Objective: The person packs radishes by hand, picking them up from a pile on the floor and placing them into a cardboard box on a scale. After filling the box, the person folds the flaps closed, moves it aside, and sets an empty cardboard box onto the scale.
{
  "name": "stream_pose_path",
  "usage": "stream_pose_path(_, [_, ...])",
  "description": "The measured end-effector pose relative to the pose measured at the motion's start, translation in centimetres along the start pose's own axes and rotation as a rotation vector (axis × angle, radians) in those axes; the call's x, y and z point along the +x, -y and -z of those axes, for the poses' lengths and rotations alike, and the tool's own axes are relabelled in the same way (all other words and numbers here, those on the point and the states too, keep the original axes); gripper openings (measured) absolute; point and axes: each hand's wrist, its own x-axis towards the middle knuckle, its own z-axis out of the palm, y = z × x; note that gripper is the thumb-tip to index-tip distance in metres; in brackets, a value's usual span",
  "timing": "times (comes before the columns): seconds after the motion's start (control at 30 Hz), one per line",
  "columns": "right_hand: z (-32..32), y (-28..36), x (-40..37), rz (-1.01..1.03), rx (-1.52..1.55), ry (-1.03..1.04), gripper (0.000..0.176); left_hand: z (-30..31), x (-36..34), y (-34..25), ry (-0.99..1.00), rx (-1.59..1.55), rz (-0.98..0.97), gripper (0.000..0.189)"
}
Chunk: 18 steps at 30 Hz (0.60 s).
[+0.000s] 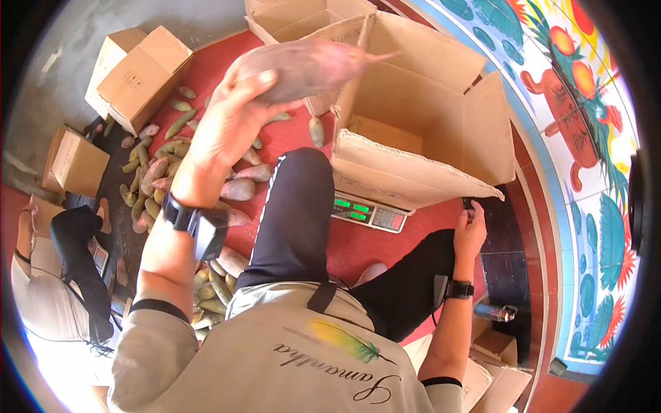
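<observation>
My left hand [231, 113] is closed around a large purplish-pink sweet potato [299, 72], raised in front of me and blurred at its thin root end. The root end overlaps the near left side of an open cardboard box [413, 168]. That box sits on a digital scale [368, 212] with green lit displays. My right hand [469, 234] is by my right knee, just below the box's near right corner, its fingers loosely bent and slightly apart with nothing seen in them.
Many sweet potatoes [237, 189] lie on the red floor to the left. More cardboard boxes [141, 79] stand at the back left, and another open box [296, 17] is behind the scale. Another person [58, 275] sits at far left. A painted wall [571, 124] curves along the right.
</observation>
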Motion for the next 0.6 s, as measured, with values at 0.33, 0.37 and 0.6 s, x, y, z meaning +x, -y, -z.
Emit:
stream_pose_path(0.33, [0.1,0.8,0.0,0.037,-0.034,0.085,0.039,-9.0,6.1,6.3,0.381,1.115,-0.047,0.054])
stream_pose_path(0.37, [-0.1,0.4,0.0,0.065,-0.037,0.072,0.042,-9.2,6.3,7.3,0.448,1.217,-0.003,0.054])
stream_pose_path(0.6, [-0.4,0.9,0.4,0.100,-0.016,0.148,0.042,-8.9,6.7,9.2,0.740,1.391,0.312,0.059])
